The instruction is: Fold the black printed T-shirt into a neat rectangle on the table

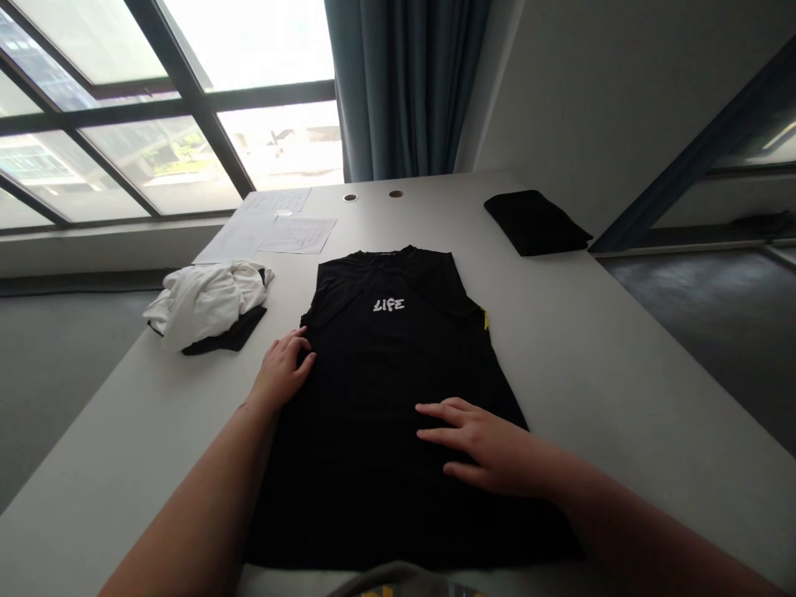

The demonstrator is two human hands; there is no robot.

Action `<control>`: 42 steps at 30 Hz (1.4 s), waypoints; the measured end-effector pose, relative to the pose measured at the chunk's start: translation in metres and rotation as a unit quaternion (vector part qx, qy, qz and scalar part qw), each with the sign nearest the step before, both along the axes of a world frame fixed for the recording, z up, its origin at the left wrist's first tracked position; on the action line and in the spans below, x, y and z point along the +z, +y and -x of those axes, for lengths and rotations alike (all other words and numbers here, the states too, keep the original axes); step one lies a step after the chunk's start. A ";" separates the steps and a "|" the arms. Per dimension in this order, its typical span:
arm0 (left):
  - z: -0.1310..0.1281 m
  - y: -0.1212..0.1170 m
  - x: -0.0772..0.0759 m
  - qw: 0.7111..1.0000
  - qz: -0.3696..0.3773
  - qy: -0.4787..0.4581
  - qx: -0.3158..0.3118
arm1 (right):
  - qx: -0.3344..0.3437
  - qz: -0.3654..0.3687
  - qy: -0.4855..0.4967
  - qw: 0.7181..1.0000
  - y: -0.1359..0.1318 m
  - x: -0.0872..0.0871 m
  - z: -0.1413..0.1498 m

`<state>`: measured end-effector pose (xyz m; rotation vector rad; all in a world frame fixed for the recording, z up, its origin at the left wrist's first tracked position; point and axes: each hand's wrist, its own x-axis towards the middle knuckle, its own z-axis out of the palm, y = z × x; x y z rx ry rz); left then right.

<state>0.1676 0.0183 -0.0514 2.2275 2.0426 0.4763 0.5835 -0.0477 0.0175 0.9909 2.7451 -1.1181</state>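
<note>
A black T-shirt [385,373] lies spread flat on the white table, its collar at the far end and its hem towards me. White lettering crosses its upper chest, and a bit of yellow shows at its right edge. The sleeves appear tucked inward or under. At the shirt's left edge, below the armhole, rests my left hand [287,363], fingers bent slightly but apart, with no cloth visibly gripped. My right hand [476,439] is over the lower right half of the shirt, fingers spread; I cannot tell how firmly it touches the fabric.
A crumpled white and black garment [208,307] lies on the table's left edge. Behind it are several paper sheets [298,235]. A folded black cloth [536,222] sits at the far right of the table [622,373]. A blue curtain [407,91] and windows stand beyond.
</note>
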 end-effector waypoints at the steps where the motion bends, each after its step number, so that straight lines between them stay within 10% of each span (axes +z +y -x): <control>1: 0.000 0.000 0.000 1.000 0.002 0.002 -0.001 | -0.002 0.013 0.004 1.000 -0.001 0.002 0.001; 10: -0.004 -0.005 0.011 0.999 -0.001 0.033 -0.019 | 0.022 0.192 0.152 0.969 0.020 -0.005 -0.017; 22: -0.076 -0.050 0.012 0.989 0.070 0.077 -0.106 | -0.011 0.409 0.206 0.889 0.027 -0.018 -0.021; 42: -0.037 -0.116 0.016 0.975 0.036 0.130 -0.176 | 0.083 0.686 0.168 0.703 0.004 -0.049 -0.015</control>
